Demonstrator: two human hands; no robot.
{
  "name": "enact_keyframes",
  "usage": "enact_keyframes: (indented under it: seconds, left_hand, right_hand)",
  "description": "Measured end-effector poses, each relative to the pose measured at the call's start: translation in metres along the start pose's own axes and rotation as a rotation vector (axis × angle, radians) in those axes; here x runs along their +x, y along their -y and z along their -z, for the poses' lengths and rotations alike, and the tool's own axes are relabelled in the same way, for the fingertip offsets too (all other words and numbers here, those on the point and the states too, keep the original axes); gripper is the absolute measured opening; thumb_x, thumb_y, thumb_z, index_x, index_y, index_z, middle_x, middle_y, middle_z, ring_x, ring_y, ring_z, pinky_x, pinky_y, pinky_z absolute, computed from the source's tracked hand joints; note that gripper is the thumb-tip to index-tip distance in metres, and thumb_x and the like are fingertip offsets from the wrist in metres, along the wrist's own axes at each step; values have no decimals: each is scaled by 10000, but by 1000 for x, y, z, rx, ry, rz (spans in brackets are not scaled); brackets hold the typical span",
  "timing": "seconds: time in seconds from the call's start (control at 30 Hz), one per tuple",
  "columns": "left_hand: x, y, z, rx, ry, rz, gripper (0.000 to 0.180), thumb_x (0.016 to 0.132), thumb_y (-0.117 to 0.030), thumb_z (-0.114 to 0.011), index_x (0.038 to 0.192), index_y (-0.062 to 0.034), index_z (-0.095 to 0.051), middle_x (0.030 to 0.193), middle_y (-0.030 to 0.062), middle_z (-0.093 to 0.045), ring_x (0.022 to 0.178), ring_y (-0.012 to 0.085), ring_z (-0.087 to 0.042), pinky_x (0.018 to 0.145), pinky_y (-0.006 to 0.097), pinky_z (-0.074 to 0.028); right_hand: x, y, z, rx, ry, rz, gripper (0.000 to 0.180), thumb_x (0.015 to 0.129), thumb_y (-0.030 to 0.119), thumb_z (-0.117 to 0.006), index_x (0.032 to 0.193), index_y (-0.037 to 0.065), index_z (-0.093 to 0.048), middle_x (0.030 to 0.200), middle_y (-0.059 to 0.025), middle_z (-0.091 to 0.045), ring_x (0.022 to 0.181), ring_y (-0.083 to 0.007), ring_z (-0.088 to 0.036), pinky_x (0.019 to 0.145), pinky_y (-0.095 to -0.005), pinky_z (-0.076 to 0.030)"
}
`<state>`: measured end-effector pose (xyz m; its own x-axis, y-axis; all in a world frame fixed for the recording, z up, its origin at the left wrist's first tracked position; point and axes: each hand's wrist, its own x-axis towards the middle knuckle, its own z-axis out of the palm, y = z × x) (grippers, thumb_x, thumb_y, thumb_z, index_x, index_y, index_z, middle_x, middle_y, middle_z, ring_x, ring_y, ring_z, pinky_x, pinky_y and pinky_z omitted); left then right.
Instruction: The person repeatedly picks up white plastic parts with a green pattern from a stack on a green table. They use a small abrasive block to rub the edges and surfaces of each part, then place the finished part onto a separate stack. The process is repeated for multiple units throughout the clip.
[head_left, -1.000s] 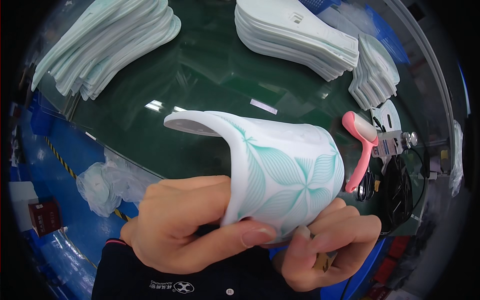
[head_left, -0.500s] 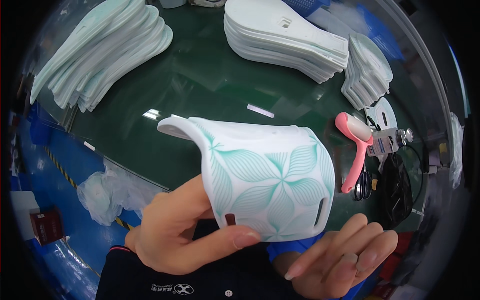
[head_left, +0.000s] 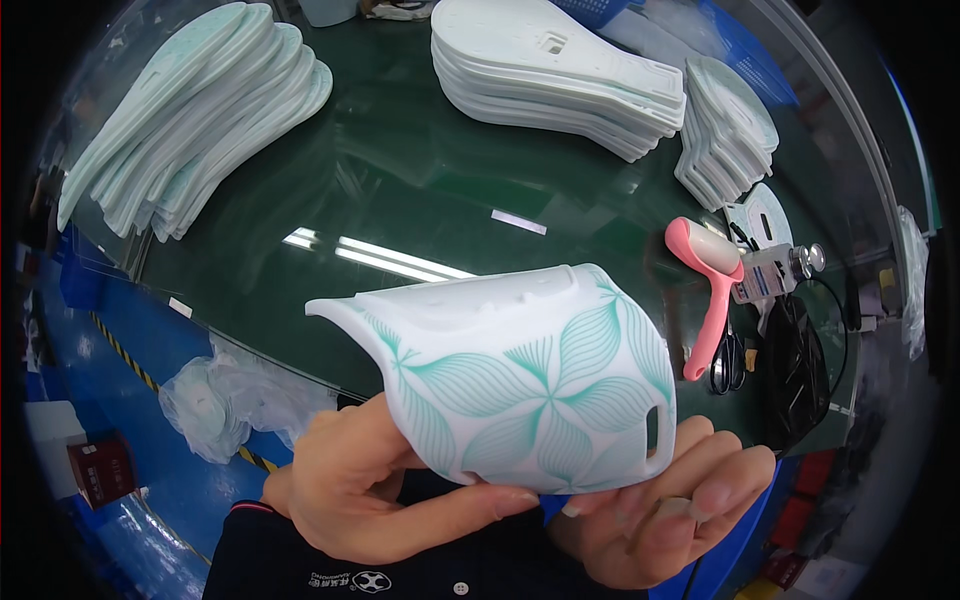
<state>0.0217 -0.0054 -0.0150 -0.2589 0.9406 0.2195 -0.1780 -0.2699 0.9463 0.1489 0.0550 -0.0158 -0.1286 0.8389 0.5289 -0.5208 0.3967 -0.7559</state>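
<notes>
Two bare hands are seen at the lower edge, with a bent white insole (head_left: 530, 385) held up between them above the near rim of the green desk (head_left: 400, 190). The left hand (head_left: 385, 490) is clamped on the insole's lower left part, thumb pressed along its bottom edge; the right hand (head_left: 660, 500) is spread open beneath it, fingers apart, cradling its right end. A teal leaf pattern is printed on the insole's curved face, and a small slot is cut near its right edge.

As for progress, only this one piece is judged to be in hand, with many pieces lying in stacks; how many are finished cannot be told.

From the left: a red box (head_left: 100, 470) is seen low on the blue floor, with crumpled clear bags (head_left: 225, 405) beside it. A fanned pale-green stack (head_left: 190, 105) is laid on the desk's far left. A small white label (head_left: 519, 222) is stuck flat at mid-desk. A large white stack (head_left: 555, 75) is set at the far side, a smaller stack (head_left: 725, 130) to its right. A pink lint roller (head_left: 705, 285) and black scissors (head_left: 728, 362) are laid at the right.
</notes>
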Motion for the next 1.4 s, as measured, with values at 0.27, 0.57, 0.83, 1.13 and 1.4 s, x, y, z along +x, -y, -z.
enact_keyframes:
  seconds: [0.27, 0.57, 0.83, 1.13, 1.4]
  left_hand:
    - [0, 1, 5, 96, 66, 6, 381, 657, 40, -666, 1003, 69, -511, 857, 110, -615, 789, 125, -587, 696, 215, -452]
    - [3, -1, 5, 136, 117, -8, 400, 672, 26, -661, 1031, 66, -489, 877, 104, -609, 803, 109, -579, 693, 204, -448]
    - [2, 2, 4, 200, 85, -56, 375, 667, 24, -662, 1007, 61, -508, 832, 105, -625, 747, 116, -603, 638, 198, -459]
    - [3, 2, 2, 330, 75, -75, 258, 632, -10, -691, 872, 23, -602, 731, 90, -634, 629, 144, -622, 538, 206, -461]
    - [3, 6, -3, 291, 92, -92, 269, 608, 24, -692, 864, 28, -609, 799, 111, -627, 686, 171, -617, 585, 234, -464]
  right_hand:
    - [-1, -3, 1, -9, -8, 9, 204, 784, 96, -535, 827, 36, -346, 583, -44, -389, 467, -120, -401, 390, -231, -426]
    - [-1, -1, 2, -87, -16, 51, 193, 770, 75, -529, 813, 30, -346, 570, -38, -374, 462, -110, -386, 364, -219, -412]
    - [3, -2, 12, -296, 231, 98, 243, 598, -47, -623, 799, 13, -501, 576, -37, -520, 475, -111, -480, 463, -192, -360]
    - [0, 4, 6, -182, -129, -4, 244, 580, -104, -626, 780, 6, -539, 628, -71, -572, 468, -106, -489, 443, -181, -352]
    - [-3, 7, -2, -266, -39, 89, 206, 760, 70, -526, 799, 19, -330, 582, -51, -360, 438, -82, -345, 252, -170, -320]
